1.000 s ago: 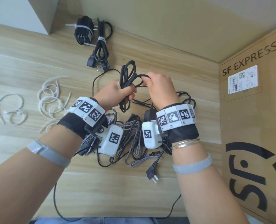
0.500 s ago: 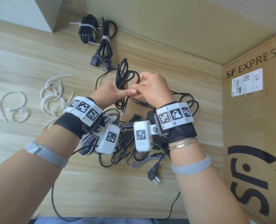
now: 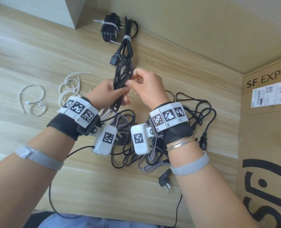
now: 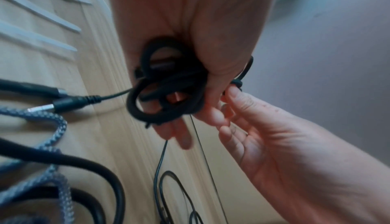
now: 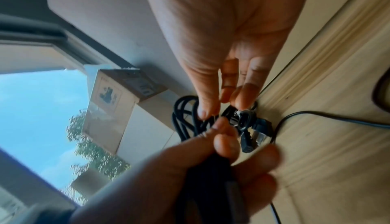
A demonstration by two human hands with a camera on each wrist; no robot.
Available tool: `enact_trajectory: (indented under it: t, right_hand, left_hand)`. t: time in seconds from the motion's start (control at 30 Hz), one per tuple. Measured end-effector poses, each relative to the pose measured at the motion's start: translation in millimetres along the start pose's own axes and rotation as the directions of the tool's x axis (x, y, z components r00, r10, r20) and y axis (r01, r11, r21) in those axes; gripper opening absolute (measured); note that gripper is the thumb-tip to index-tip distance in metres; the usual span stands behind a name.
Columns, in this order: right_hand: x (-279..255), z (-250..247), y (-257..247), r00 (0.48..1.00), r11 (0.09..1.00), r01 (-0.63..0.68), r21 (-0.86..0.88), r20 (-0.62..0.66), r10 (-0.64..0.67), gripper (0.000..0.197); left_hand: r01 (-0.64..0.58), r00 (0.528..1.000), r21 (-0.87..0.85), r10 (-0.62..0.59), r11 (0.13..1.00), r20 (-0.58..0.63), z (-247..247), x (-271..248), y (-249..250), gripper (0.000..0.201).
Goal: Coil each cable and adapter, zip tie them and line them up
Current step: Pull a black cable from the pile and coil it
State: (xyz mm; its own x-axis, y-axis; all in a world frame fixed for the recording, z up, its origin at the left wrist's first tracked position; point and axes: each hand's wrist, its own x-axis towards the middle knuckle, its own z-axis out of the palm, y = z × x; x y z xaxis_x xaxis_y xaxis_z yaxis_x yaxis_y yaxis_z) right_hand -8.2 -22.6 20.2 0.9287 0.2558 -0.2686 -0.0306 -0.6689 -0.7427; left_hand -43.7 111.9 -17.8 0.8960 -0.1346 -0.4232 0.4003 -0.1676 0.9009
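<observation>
A black cable (image 3: pixel 122 74), folded into a long coil, stands upright in my left hand (image 3: pixel 120 94), whose fingers wrap its lower part. The left wrist view shows the coil's loops (image 4: pixel 164 92) bunched in that palm. My right hand (image 3: pixel 131 81) pinches the coil's strands from the right with thumb and fingers, just above the left thumb. At the back wall lie two bundles tied with white zip ties: a black adapter (image 3: pixel 109 30) and a black power cable (image 3: pixel 126 48).
A tangle of black and grey braided cables (image 3: pixel 128 148) lies under my wrists, with a power plug (image 3: pixel 165 181) near the front. Loose white zip ties (image 3: pixel 69 89) lie to the left. A cardboard box (image 3: pixel 266 137) stands at the right.
My right hand brought a loose loop in from the right to the coil. Both hands closed together and moved farther from me with the cable, now a tighter bundle.
</observation>
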Motion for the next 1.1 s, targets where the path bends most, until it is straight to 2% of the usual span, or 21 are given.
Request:
enact_trajectory:
  t: [0.17,0.33,0.43,0.63,0.77,0.93,1.1]
  right_hand:
    - [5,21,-14,0.998,0.999,0.048,0.009,0.048,-0.049,0.009]
    - [10,38,-24,0.993,0.996,0.087,0.029,0.082,-0.089,0.008]
    - [13,50,-27,0.989,0.996,0.089,0.028,0.112,-0.092,0.006]
    - [20,80,-26,0.977,0.998,0.046,-0.041,0.211,-0.036,0.007]
    - [22,96,-29,0.948,0.990,0.065,-0.127,0.319,-0.021,0.009]
    - [29,121,-34,0.921,0.965,0.044,-0.257,0.385,0.061,0.006]
    - [34,138,-34,0.906,0.925,-0.005,-0.380,0.389,0.165,0.008]
  left_hand:
    - [-0.019,0.990,0.108,0.034,0.994,-0.134,-23,-5,-8,0.041]
    - [0.042,0.974,-0.085,-0.060,0.995,-0.216,-44,-10,-15,0.035]
    - [0.059,0.971,-0.187,-0.100,0.981,-0.219,-56,-16,-14,0.034]
    - [0.045,0.970,-0.243,-0.101,0.969,-0.222,-75,-25,-16,0.038]
    - [0.048,0.967,-0.257,-0.109,0.965,-0.230,-84,-30,-22,0.038]
    - [0.052,0.970,-0.263,-0.111,0.964,-0.218,-91,-34,-29,0.039]
    - [0.065,0.970,-0.273,-0.125,0.960,-0.207,-93,-36,-34,0.039]
